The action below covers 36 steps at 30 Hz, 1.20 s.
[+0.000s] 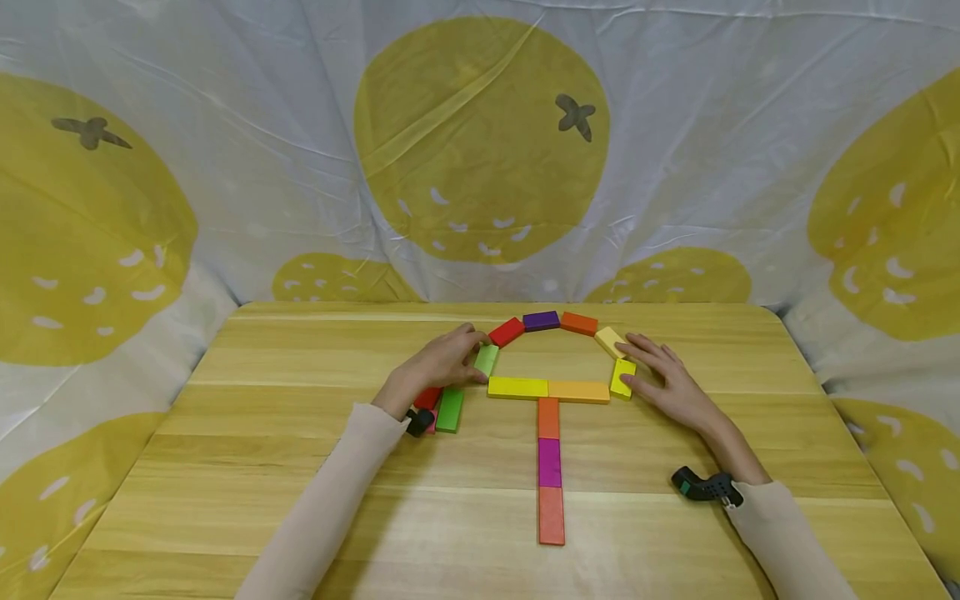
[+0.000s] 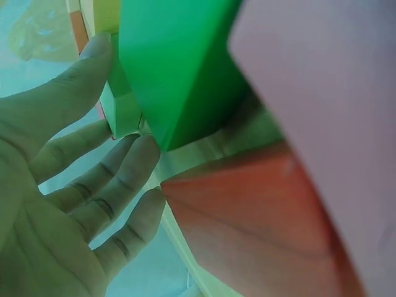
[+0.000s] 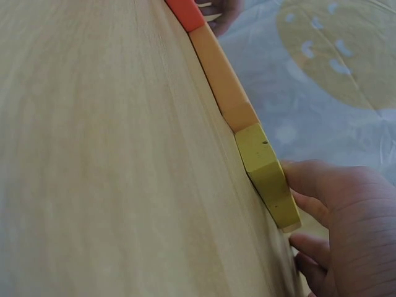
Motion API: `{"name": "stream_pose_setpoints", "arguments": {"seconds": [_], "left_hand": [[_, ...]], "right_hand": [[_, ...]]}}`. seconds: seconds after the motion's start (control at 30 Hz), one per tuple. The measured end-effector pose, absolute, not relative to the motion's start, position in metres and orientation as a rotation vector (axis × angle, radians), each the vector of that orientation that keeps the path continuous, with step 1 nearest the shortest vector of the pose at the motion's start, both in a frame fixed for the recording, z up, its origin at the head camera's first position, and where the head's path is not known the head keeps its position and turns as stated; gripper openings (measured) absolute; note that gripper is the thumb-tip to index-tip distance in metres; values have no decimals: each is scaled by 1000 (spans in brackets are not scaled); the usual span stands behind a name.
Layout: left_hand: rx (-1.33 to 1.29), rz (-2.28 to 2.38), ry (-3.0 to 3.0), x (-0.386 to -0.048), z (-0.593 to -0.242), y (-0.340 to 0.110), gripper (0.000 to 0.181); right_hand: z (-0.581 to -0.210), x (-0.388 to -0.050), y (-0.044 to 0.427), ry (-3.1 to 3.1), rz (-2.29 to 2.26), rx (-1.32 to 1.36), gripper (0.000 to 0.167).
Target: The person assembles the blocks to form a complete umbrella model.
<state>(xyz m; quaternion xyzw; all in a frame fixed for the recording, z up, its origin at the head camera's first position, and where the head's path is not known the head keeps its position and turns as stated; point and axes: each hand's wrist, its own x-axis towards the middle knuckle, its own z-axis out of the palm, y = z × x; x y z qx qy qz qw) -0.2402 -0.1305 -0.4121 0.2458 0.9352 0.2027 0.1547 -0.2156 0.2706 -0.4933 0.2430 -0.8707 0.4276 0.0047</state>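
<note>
Flat coloured wooden blocks form an umbrella-like outline on the table. My left hand [image 1: 448,357] pinches the light green block [image 1: 487,361] at the arc's left end, thumb at its near end and a finger at its far end. On the opposite side, my right hand [image 1: 667,385] has its thumb against the yellow block [image 1: 622,378]. Its fingertips touch the pale yellow block [image 1: 610,342] just above. A red block [image 1: 507,332], a purple block [image 1: 542,321] and an orange block [image 1: 579,323] make the arc's top.
A long yellow block [image 1: 518,387] and a light orange block [image 1: 578,392] form the crossbar. Below runs a stem with a magenta block [image 1: 550,462] in its middle. Beneath my left wrist lie a green block [image 1: 450,411] and a red block [image 1: 428,398], partly hidden.
</note>
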Motion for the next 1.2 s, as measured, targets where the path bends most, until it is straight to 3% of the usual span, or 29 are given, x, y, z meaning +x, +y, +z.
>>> {"name": "stream_pose_setpoints", "arguments": {"seconds": [1.0, 1.2], "left_hand": [[726, 612, 2669, -235, -411, -135, 64], [747, 551, 2725, -219, -401, -148, 50]], "right_hand": [[-492, -215, 270, -2715, 1342, 772, 54], [-491, -214, 270, -2718, 1348, 762, 54]]}}
